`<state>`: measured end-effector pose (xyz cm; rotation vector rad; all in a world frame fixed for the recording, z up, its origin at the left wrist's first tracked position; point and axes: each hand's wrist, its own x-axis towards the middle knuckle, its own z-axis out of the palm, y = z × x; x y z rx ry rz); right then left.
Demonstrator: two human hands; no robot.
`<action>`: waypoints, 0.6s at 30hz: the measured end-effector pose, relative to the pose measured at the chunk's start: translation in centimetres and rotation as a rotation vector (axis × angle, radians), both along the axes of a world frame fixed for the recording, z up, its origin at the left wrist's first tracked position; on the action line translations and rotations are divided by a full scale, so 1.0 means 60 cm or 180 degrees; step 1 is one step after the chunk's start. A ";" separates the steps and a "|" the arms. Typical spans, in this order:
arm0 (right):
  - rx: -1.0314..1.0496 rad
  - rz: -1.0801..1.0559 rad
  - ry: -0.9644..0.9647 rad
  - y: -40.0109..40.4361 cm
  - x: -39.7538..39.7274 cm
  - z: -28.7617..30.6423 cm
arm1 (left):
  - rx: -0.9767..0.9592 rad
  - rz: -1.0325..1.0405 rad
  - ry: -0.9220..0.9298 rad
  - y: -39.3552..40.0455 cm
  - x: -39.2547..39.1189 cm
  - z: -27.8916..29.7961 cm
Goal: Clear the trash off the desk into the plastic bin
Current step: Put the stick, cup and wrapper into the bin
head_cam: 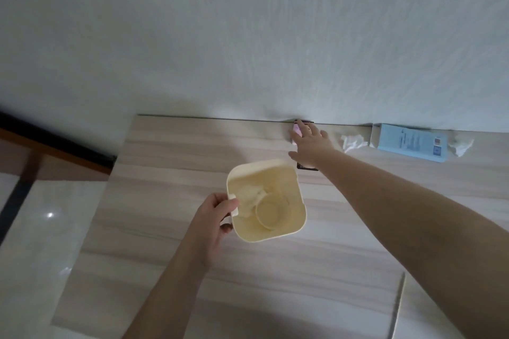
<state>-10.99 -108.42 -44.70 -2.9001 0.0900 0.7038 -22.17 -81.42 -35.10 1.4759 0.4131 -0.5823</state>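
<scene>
Pale wood-grain desk [170, 151] runs back to the white wall; square cream plastic bin [286, 173] sits mid-desk w/ a round paper cup [272, 213] and a crumpled tissue [249, 195] already inside. Left hand [213, 219] curled round the bin's rim tab, thumb on top, holding it steady; good, leave it there so the bin's mouth is close to the reach. Long light-blue cardboard box [410, 143] lies far right along the wall, a white tissue wad [352, 142] at its near end, another [461, 146] at its far end; all three untouched. Right hand [309, 146] stretched to the back edge, fingers spread and laid flat over a small dark-and-pink packet [297, 129]; not yet a grip, just resting on it. Best move imo: curl fingers under the far edge at the wall, pinch firmly, lift clear, then straight back over the bin and drop; don't drag, it could slip behind the desk.
</scene>
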 end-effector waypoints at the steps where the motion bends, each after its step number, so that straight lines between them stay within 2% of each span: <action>1: -0.0014 -0.0014 0.0052 -0.002 0.000 -0.004 | 0.0031 0.0032 0.0020 0.001 0.000 -0.001; 7: 0.0014 0.0037 0.0164 -0.001 -0.020 -0.033 | 0.0138 0.0171 0.0026 -0.006 0.000 -0.004; 15: -0.0104 0.0063 -0.1394 -0.012 -0.092 -0.052 | 0.0159 0.0167 0.0037 -0.015 -0.009 -0.005; 18: -0.0285 -0.0007 -0.1641 -0.015 -0.101 -0.049 | 0.0173 0.0134 0.0021 -0.012 -0.014 -0.002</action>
